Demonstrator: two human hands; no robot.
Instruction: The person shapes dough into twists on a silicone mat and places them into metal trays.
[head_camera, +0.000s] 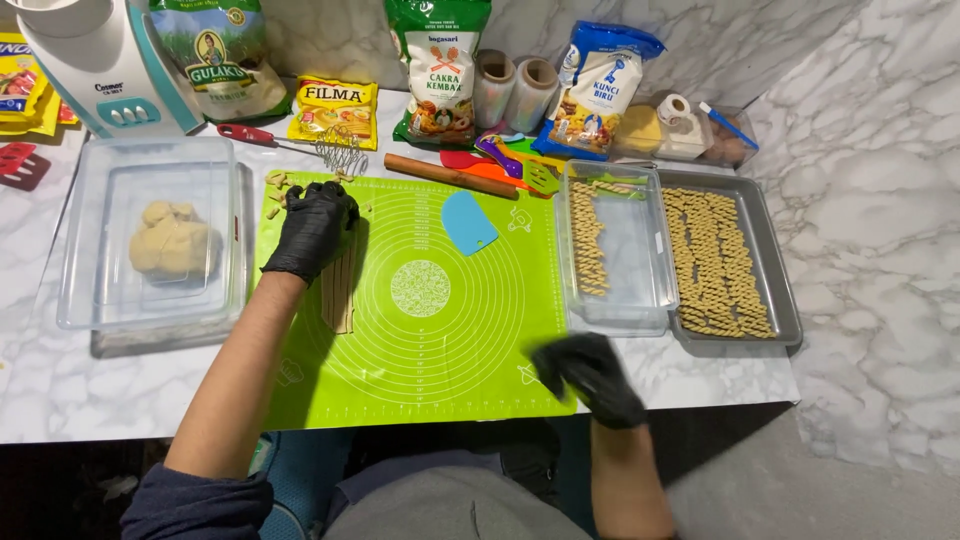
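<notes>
My left hand (312, 228), in a black glove, rests on cut strips of pale dough (340, 290) at the left side of a green silicone mat (440, 330). My right hand (590, 378), also gloved in black and blurred, hovers over the mat's near right corner; whether it holds anything I cannot tell. A blue plastic scraper (468, 222) lies on the mat's upper middle. A clear tray (640, 300) right of the mat holds a row of twisted dough sticks (588, 240). A metal baking tray (780, 290) beside it is filled with several rows of twisted sticks (715, 262).
A clear container (100, 300) at left holds a lump of dough (172, 240). Along the back stand a blender base (100, 70), flour and sugar bags (440, 70), a rolling pin (450, 177), a whisk (300, 145), coloured spatulas (510, 160) and wrap rolls (515, 90). The table's near edge runs by my body.
</notes>
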